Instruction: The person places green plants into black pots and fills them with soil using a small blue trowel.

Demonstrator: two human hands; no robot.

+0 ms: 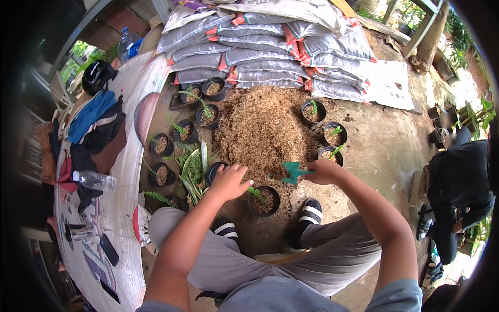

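Observation:
My right hand (324, 172) is closed round the handle of a green hand trowel (291, 172), whose blade carries brown potting mix. The trowel is over the near edge of a large heap of loose brown potting mix (265, 124). To the left, my left hand (229, 182) is spread above the ground, beside an empty-looking black pot (213, 171) that it partly hides. Between my feet and the heap stands a black plastic pot (264, 201) with mix and a small fern frond (256, 194). My left fingertips are just above that frond; whether they touch it I cannot tell.
Small potted ferns line the heap's left side (186, 132) and right side (334, 133). Cut greenery (191, 169) lies at the left. Stacked grey sacks (261, 54) stand behind the heap. A table (128, 171) with a plastic bottle (94, 181) is far left; another person (460, 175) sits far right.

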